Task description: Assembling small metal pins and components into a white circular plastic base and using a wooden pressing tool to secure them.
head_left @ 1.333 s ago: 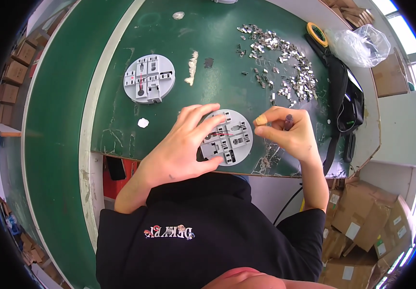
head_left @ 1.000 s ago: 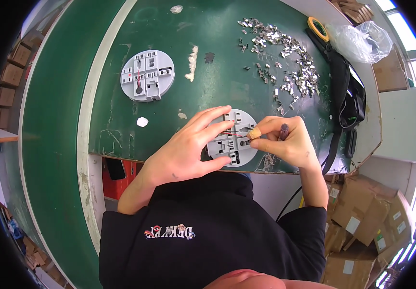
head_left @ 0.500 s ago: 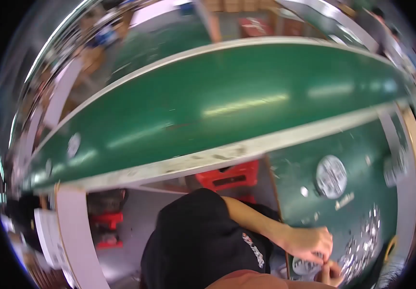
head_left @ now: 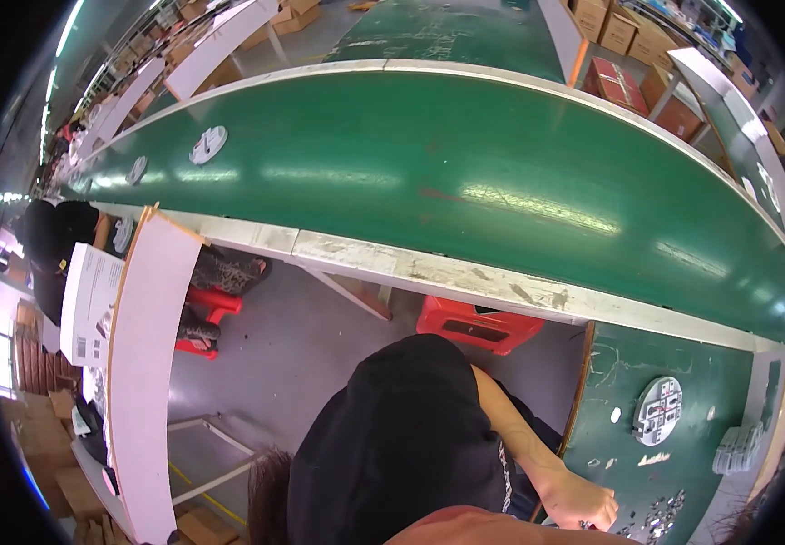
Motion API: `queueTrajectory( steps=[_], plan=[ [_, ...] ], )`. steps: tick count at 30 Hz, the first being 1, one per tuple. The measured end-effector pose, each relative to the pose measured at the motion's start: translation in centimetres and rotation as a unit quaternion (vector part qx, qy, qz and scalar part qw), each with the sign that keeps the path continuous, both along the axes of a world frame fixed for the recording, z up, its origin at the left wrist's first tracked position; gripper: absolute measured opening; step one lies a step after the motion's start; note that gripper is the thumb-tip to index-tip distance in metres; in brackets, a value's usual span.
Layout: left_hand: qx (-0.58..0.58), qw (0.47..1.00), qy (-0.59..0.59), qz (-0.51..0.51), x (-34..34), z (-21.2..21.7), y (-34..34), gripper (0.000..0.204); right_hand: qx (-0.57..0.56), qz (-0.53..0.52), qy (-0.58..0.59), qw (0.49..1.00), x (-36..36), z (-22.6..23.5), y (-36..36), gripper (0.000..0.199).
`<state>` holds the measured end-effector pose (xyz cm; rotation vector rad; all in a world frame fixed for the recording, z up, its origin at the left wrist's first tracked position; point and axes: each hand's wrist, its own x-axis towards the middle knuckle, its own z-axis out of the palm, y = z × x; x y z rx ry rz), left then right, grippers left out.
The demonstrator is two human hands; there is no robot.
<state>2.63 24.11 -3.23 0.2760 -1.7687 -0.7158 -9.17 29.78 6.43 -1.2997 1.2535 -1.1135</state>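
My left hand (head_left: 583,501) is at the lower right over the green worktop (head_left: 615,363), its fingers curled closed. What they hold, if anything, is hidden. Beside its fingertips lies a scatter of small shiny metal parts (head_left: 665,516). Beyond them rests a round grey-white disc (head_left: 658,411) with raised sections and small dark pieces on it. My right hand is out of the picture.
A green conveyor belt (head_left: 365,127) with a pale rail crosses ahead, carrying white round pieces (head_left: 208,145) at its left. A red stool (head_left: 478,324) stands under the rail. Pale plastic pieces (head_left: 739,449) are stacked at right. A person in black (head_left: 47,241) sits beyond a white partition (head_left: 143,363).
The view has swung, so the belt and worktop sit differently in the picture. My right hand, earlier touching my left above a round disc, has dropped out of sight.
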Motion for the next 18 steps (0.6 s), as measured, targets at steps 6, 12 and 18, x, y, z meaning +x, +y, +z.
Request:
queueTrajectory(
  steps=[6, 12, 18],
  plan=[
    [-0.010, 0.999, -0.044, -0.008, -0.7, 0.2, -0.8, 0.018, -0.025, -0.020, -0.023, 0.999, -0.1, 1.4, 1.1, 0.012],
    [0.030, 0.987, -0.097, 0.126, 0.5, 1.0, 0.2, 0.024, -0.049, -0.078, -0.049, 0.995, -1.3, 3.0, 2.4, 0.017],
    [-0.024, 0.990, -0.126, 0.058, 3.6, 3.3, 0.8, 0.015, 0.018, -0.162, 0.316, 0.934, -1.9, 5.5, 3.7, 0.011]
  ],
)
